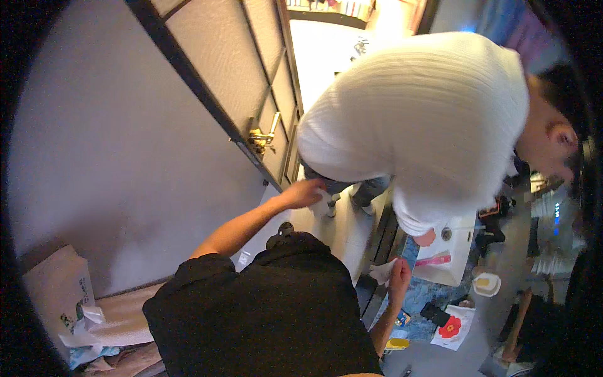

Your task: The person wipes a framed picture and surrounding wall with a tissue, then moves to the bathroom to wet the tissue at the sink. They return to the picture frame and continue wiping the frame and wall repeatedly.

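My left hand (306, 193) reaches out near the other person's dark trousers, fingers closed on a white tissue (321, 203) that hangs down. Over the front edge of the blue marbled countertop (426, 297), my right hand (400, 273) grips another piece of white tissue (382, 272). Just beyond it is a white washbasin (452, 271) with a pink, long-handled item (433, 260) in it, too blurred to name. A person in a white ribbed sweater (419, 118) bends over the basin, one hand (425, 239) at its rim.
A glazed door (226, 61) with a brass handle (266, 134) stands at my left. A soap dish (486, 284) with yellow soap, a dark pouch (434, 313) and a white item with a red flower (450, 326) lie on the counter. A paper bag (59, 282) is at lower left.
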Available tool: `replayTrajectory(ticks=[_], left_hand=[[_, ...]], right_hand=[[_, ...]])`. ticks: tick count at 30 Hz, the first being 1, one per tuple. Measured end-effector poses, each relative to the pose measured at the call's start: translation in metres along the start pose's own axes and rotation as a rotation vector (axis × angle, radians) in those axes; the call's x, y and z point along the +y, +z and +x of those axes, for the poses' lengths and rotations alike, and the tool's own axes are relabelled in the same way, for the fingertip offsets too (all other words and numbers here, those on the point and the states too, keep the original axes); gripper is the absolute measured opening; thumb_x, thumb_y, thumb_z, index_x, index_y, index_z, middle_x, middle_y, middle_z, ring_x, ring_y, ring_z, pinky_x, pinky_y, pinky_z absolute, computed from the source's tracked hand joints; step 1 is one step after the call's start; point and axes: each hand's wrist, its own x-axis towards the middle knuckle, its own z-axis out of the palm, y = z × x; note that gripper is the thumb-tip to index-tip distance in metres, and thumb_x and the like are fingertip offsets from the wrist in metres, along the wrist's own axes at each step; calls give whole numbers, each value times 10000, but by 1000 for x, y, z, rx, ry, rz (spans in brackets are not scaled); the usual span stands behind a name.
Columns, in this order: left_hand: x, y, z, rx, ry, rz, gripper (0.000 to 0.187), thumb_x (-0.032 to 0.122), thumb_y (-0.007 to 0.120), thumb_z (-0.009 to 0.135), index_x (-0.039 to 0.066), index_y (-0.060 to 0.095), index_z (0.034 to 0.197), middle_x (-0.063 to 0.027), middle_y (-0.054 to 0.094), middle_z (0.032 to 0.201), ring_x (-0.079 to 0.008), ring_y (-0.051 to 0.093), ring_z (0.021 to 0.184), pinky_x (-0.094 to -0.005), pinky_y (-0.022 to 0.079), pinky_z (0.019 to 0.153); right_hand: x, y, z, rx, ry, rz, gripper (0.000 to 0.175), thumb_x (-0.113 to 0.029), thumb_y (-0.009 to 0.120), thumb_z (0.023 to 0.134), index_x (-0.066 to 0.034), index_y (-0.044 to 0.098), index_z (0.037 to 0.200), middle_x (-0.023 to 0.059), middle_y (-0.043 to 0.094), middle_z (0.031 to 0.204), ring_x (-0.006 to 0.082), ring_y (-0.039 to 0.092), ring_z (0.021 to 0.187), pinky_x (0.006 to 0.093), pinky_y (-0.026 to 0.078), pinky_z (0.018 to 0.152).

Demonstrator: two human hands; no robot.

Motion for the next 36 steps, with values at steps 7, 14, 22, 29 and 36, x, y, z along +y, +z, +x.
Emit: replayTrajectory(ticks=[7,14,22,29,36], left_hand=[[-51,-140,-11,520,281,125,226,182,738,857,132,703,1075,-73,752,960,-270,715,939,-481,404,1082],[-87,-176,-5,515,232,40,206,216,723,890,139,707,1080,-64,736,910,-257,712,951,-572,271,1190],[-117,-201,-6,544,129,-202,198,158,726,889,81,704,1070,-106,750,918,-299,716,867,-479,437,1068],[-68,-181,33,661,37,-343,215,149,730,864,64,708,1061,-138,739,927,-331,698,867,-428,504,909],[-40,-192,129,515,144,-503,238,79,697,898,38,680,1132,-165,740,963,-308,731,887,-396,559,806]], right_hand=[[-107,126,30,-141,124,-192,271,-232,572,1097,-4,675,994,-8,599,851,89,514,789,266,425,688],[-166,258,69,-200,91,-59,267,-226,564,1100,-9,704,1036,-20,658,903,76,553,834,252,457,745],[-201,354,130,-295,62,160,281,-246,540,1119,-12,692,1082,-16,646,922,63,547,809,242,453,721],[-193,381,200,-137,129,404,355,-287,459,1139,-30,697,1078,-16,620,902,64,529,795,243,442,719],[-184,386,290,-47,226,516,258,-208,484,1111,-27,666,1133,13,636,995,85,555,848,244,458,763]])
